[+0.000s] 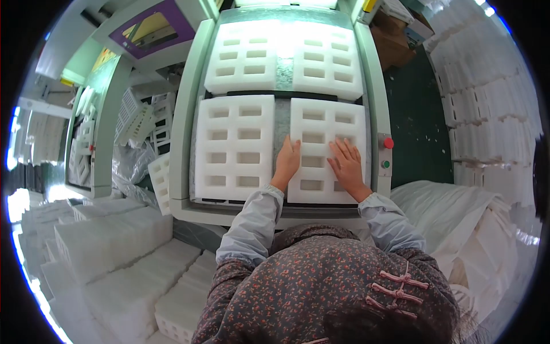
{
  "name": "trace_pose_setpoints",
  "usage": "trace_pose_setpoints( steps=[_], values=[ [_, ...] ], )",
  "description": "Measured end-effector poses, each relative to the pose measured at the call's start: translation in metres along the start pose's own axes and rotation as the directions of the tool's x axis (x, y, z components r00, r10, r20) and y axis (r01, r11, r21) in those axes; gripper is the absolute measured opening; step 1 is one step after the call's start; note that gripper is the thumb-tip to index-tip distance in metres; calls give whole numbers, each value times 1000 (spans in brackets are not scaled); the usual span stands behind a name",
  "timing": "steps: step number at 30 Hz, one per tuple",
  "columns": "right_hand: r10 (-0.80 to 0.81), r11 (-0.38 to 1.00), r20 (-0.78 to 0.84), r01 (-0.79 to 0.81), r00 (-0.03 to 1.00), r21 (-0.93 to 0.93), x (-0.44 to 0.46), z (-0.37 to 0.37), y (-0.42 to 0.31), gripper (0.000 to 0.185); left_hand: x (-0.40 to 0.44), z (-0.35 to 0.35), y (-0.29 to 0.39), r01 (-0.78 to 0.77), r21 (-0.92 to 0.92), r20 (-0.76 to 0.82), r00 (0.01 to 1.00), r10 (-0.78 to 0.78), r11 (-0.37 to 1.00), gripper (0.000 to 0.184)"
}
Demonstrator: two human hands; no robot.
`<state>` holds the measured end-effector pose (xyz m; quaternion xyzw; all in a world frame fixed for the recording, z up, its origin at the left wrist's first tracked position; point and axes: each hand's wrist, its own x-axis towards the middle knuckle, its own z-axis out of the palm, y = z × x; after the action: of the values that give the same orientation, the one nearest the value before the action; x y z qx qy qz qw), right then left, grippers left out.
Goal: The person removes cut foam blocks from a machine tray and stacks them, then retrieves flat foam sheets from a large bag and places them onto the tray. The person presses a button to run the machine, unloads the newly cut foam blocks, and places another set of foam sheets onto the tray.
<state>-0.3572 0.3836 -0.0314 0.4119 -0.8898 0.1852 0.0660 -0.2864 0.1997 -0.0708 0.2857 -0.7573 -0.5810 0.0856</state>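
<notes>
On the machine bed (pixel 282 123) lie white foam blocks with rectangular pockets. My left hand (pixel 288 159) is at the left edge of the front right block (pixel 327 109), its fingers pointing forward along the side. My right hand (pixel 347 164) lies on top of that same block, fingers spread over its right column of pockets. Beside them is the front left block (pixel 234 149). Farther back are a rear left block (pixel 240 57) and a rear right block (pixel 327 57), under bright light.
A red button (pixel 388 143) and a green button (pixel 385 164) sit on the right frame. Stacked foam (pixel 114 235) stands at the lower left, white sheeting (pixel 447 206) at the right. Perforated scraps (pixel 137 123) lie left of the machine.
</notes>
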Motion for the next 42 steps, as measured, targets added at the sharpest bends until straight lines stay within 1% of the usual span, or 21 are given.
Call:
trace_pose_setpoints(
  steps=[4, 7, 9, 11, 12, 13, 14, 17, 20, 25, 29, 30, 31, 32, 34, 36, 37, 39, 40, 41, 42],
  values=[
    [-5, 999, -44, 7, 999, 47, -2, 1, 1, 43, -14, -5, 27, -47, 118, -69, 996, 55, 992, 39],
    [21, 999, -53, -18, 998, 50, -4, 1, 1, 44, -12, -3, 18, -68, 161, -29, 997, 73, 985, 38],
    [23, 998, -60, -20, 998, 51, -4, 1, 2, 45, -8, -3, 9, -77, 178, -56, 995, 88, 981, 37],
    [33, 996, -82, -26, 996, 80, -7, 7, 3, 45, -11, -7, 20, 10, 233, -24, 1000, -5, 972, 37],
    [76, 995, -101, -68, 992, 75, -8, 9, 4, 45, -9, -7, 17, -16, 250, 17, 1000, 12, 968, 37],
    [52, 996, -112, -43, 992, 80, -8, 11, 5, 45, -7, -7, 12, 0, 242, -10, 1000, 3, 970, 34],
    [29, 996, -122, -18, 992, 86, -9, 13, 6, 44, -5, -7, 7, 17, 234, -38, 999, -8, 972, 37],
    [69, 991, -176, -47, 982, 124, -10, 12, 6, 43, -4, -10, 14, 4, 300, 25, 1000, -12, 954, 38],
    [79, 986, -186, -49, 979, 159, -14, 13, 9, 44, -3, -8, 16, 5, 333, 78, 996, -33, 943, 37],
    [74, 980, -222, -29, 972, 196, -13, 16, 8, 46, -2, -9, 17, 42, 365, 74, 995, -74, 930, 39],
    [83, 946, -249, 3, 965, 324, -14, 13, 11, 45, -3, -13, 15, 86, 334, -6, 996, -90, 938, 40],
    [95, 914, -285, 30, 954, 405, -12, 8, 16, 45, -3, -15, 22, 81, 327, -24, 997, -77, 942, 40],
    [110, 873, -312, 59, 944, 484, -14, 0, 23, 44, -5, -16, 28, 34, 307, -43, 999, -21, 951, 40],
    [110, 844, -421, 139, 900, 518, -18, -29, 31, 42, -10, -17, 33, -10, 290, -61, 998, 29, 957, 40],
    [258, 841, -446, 28, 857, 541, -36, -43, 57, 42, -21, -15, 41, -95, 256, -95, 988, 123, 962, 40],
    [380, 859, -361, -180, 852, 479, -59, -54, 89, 41, -33, -12, 49, -178, 223, -137, 968, 212, 958, 42],
    [398, 898, -348, -283, 848, 337, -65, -68, 98, 33, -40, -12, 54, -218, 209, -166, 953, 255, 953, 43],
    [407, 914, -394, -367, 824, 175, -93, -40, 122, 35, -51, -12, 66, -302, 191, -243, 908, 343, 934, 46],
    [431, 902, -339, -391, 836, 184, -102, -34, 125, 36, -58, -13, 74, -295, 188, -279, 899, 339, 937, 46],
    [456, 889, -280, -416, 845, 191, -108, -26, 130, 36, -66, -12, 81, -281, 186, -245, 915, 321, 942, 47],
    [433, 899, -271, -392, 860, 196, -106, -21, 138, 36, -75, -12, 88, -263, 188, -206, 932, 300, 946, 49]
  ],
)
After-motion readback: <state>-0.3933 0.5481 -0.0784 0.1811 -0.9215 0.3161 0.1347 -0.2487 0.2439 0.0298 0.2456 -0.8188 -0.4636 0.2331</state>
